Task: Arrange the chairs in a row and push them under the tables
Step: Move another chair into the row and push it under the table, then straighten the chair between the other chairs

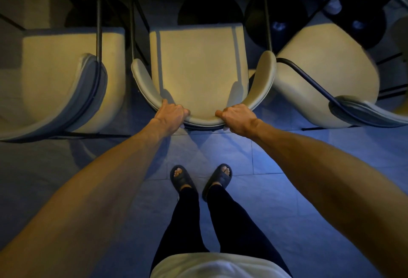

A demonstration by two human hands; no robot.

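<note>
- Tiled floor (276, 189): bare tiles lie open between the person's feet and the chair backs; narrow strips of floor show between neighbouring chairs.
- Left chair (66, 74): cream seat, square to the row, its curved backrest edge near the middle chair's left arm, not touching.
- Middle chair (198, 65): cream seat, front edge facing dark round table bases at the top of the view; whether it sits under a table cannot be told.
- Right chair (326, 72): turned at an angle to the row, its seat edge just beside the middle chair's right backrest end.
- Left hand (172, 113): fingers curled tight over the middle chair's backrest rim, left of centre.
- Right hand (237, 117): fingers wrapped closed over the same rim, right of centre.
- Dark sandals (183, 178): both on the floor behind the middle chair, well clear of it.
</note>
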